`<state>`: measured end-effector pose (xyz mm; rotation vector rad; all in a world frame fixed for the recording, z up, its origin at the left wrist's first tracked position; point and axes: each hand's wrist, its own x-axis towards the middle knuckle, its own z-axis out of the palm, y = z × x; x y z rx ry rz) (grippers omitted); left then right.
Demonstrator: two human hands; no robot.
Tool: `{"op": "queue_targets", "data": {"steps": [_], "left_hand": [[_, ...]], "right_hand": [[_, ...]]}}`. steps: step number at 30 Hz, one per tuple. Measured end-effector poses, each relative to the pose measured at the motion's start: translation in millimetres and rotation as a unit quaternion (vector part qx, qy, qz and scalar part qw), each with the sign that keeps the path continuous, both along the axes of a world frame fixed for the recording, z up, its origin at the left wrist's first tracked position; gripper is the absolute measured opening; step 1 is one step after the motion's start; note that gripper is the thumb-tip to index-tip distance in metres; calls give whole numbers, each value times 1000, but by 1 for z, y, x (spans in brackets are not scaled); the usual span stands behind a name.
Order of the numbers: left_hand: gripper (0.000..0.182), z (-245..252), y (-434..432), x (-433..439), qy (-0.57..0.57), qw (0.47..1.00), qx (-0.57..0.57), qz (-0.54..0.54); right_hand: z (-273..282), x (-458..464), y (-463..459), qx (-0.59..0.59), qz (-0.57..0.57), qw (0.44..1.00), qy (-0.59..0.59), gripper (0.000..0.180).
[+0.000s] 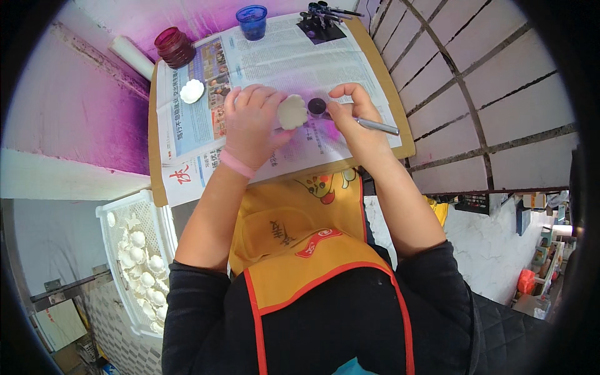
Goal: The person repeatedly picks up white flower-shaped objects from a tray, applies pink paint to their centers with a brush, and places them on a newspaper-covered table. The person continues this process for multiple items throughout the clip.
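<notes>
My left hand [255, 126], in a thin translucent glove with a pink cuff, holds a white scalloped, shell-like piece [293, 112] by its left edge. Just right of that piece, my right hand [358, 119] grips an airbrush [377, 126] with a silver handle. Its round cup [317, 107] holds dark liquid and faces up, close to the piece. Both hands are above newspaper [262, 61] that bears purple overspray. A second white scalloped piece [191, 91] lies on the newspaper to the left.
At the far edge stand a dark red ribbed jar [174, 48] and a blue plastic cup [252, 22]. More airbrushes [328, 11] lie at the back right by a dark square sheet [321, 30]. A white plastic basket [110, 234] of white pieces is lower left. Tiled wall [468, 93] bounds the right.
</notes>
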<state>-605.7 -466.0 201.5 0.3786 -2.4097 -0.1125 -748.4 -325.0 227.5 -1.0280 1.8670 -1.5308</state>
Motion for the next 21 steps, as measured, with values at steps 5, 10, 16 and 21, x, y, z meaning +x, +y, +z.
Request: {"op": "queue_targets", "data": {"steps": [5, 10, 16, 21], "left_hand": [[56, 2, 8, -6, -10, 1000, -2, -9], [56, 3, 10, -4, -19, 1000, -7, -3], [57, 6, 14, -4, -24, 1000, -12, 2], [57, 8, 15, -2, -23, 1000, -11, -11]], "right_hand": [[-4, -2, 0, 38, -21, 999, 25, 21], [-6, 2, 4, 49, 0, 999, 19, 21], [-4, 8, 1, 19, 13, 1000, -18, 20], [-3, 5, -3, 9, -25, 1000, -6, 19]]}}
